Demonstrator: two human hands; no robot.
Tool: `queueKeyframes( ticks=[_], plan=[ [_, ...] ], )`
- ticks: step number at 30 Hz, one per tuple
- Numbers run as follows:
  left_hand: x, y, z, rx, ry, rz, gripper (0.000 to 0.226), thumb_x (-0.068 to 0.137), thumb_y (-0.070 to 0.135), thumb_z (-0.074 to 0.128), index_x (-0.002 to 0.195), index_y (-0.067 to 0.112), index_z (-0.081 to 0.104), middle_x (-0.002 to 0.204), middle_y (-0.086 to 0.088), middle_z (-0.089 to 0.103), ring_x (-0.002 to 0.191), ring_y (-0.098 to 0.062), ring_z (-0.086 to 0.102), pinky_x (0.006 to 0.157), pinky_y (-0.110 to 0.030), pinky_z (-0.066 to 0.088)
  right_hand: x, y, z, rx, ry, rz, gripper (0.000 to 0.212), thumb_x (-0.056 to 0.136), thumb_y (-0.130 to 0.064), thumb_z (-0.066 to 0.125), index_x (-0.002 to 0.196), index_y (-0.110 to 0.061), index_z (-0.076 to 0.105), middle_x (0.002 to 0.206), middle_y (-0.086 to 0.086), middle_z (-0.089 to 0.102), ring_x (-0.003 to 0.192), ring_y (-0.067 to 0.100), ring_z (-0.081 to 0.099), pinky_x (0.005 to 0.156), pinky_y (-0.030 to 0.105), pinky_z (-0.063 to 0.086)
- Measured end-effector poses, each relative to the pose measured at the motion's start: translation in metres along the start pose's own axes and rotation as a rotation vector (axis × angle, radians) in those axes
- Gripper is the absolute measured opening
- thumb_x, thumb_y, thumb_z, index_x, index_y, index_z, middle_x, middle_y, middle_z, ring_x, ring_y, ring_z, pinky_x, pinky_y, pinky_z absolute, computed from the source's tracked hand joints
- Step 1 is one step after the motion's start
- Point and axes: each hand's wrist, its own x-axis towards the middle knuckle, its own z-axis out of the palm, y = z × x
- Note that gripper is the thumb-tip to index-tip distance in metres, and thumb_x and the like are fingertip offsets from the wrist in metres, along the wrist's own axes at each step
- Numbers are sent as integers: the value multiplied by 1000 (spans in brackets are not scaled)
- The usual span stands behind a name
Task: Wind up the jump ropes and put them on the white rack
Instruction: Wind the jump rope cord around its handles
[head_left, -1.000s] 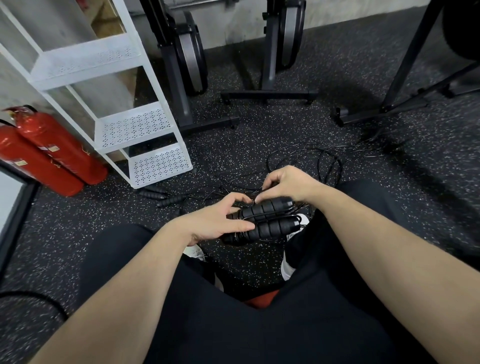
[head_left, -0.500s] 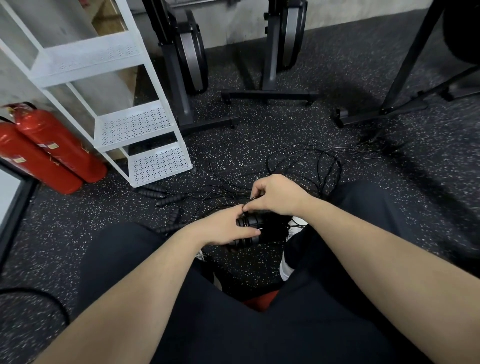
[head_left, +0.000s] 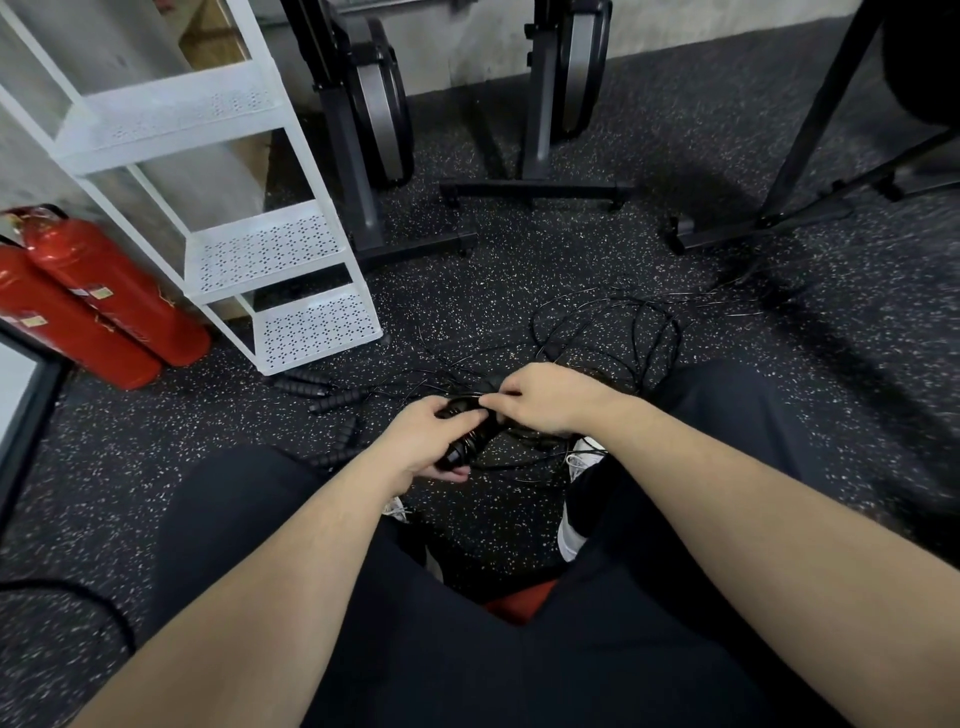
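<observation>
Two handles (head_left: 465, 439), level a second ago, now tilt upright in your left hand (head_left: 423, 441), gripped low over the floor while your right hand (head_left: 545, 397) pinches cord on top, so winding has begun.

Loose rope tangle (head_left: 608, 332), spare handles (head_left: 332, 400) litter floor before white rack (head_left: 311, 327).

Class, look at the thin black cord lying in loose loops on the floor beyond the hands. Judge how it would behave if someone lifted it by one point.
The cord would probably hang limp, since it lies in slack, uneven loops. It looks thin, so likely light. Its overlapping strands suggest it may snag or drag neighbouring loops along.
</observation>
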Motion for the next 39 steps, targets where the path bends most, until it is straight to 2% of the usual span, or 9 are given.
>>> queueKeyframes(
  ticks=[6, 12, 16, 20, 24, 27, 31, 35, 39],
  plan=[
    [-3, 6, -2, -243, -67, -62, 43, 95, 35, 71, 126, 7, 59, 111, -23, 66, 73, -30, 71, 72, -46, 65, -9, 0, -3, 403, -56, -16, 29, 106, -34, 51, 99, -10, 67, 59, -3, 55, 42, 6, 50, 43, 18, 42],
    [-6, 13, -6, -480, -50, -89, 51, 92, 43, 70, 122, 3, 62, 105, -20, 67, 71, -25, 69, 69, -40, 64, -10, -8, -2, 341, -79, -125, 23, 109, -29, 42, 97, -19, 59, 62, -1, 62, 49, 9, 48, 55, 20, 40],
    [-5, 11, -4, -486, -6, -100, 63, 79, 59, 70, 111, 5, 66, 79, -13, 73, 58, -21, 67, 62, -37, 63, -11, -13, -3, 317, -101, -162, 20, 108, -26, 43, 94, -19, 55, 60, -2, 51, 45, 7, 50, 56, 24, 51],
    [-3, 10, -6, -482, 42, -68, 52, 86, 53, 74, 112, 8, 66, 76, -11, 72, 55, -20, 64, 63, -38, 63, -16, -16, -2, 275, -57, -182, 19, 107, -29, 47, 92, -24, 57, 58, -10, 51, 42, 4, 46, 59, 39, 54],
    [-2, 15, -8, -564, 120, -28, 49, 93, 43, 73, 124, 7, 63, 94, -16, 71, 55, -20, 66, 60, -36, 62, -16, -12, -6, 178, 19, -124, 32, 104, -46, 48, 88, -23, 64, 56, -11, 52, 37, -2, 41, 49, 24, 40],
    [-5, 19, -11, -619, 165, -8, 42, 95, 39, 71, 122, 8, 62, 94, -15, 70, 55, -20, 69, 59, -37, 63, -15, -5, -9, 177, 24, -96, 44, 105, -53, 40, 87, -23, 68, 59, -9, 52, 41, -1, 42, 54, 23, 38],
    [-9, 21, -16, -683, 132, -25, 35, 98, 36, 68, 113, 5, 65, 89, -16, 73, 62, -23, 71, 64, -39, 65, -16, -1, -12, 282, 11, -171, 30, 109, -35, 40, 102, -24, 67, 72, -6, 52, 47, -2, 40, 53, 15, 36],
    [-12, 21, -19, -687, 95, -31, 34, 99, 35, 63, 113, 4, 66, 82, -14, 75, 63, -22, 70, 63, -36, 64, -21, -8, -10, 336, 79, -232, 21, 107, -32, 47, 98, -22, 63, 56, -11, 52, 50, 6, 47, 57, 28, 45],
    [-11, 20, -20, -655, 94, -27, 33, 99, 36, 58, 108, 6, 67, 73, -9, 74, 57, -19, 65, 63, -34, 61, -22, -16, -13, 377, 138, -237, 18, 103, -35, 55, 93, -24, 65, 59, -15, 56, 54, 12, 56, 58, 33, 53]
  ],
)
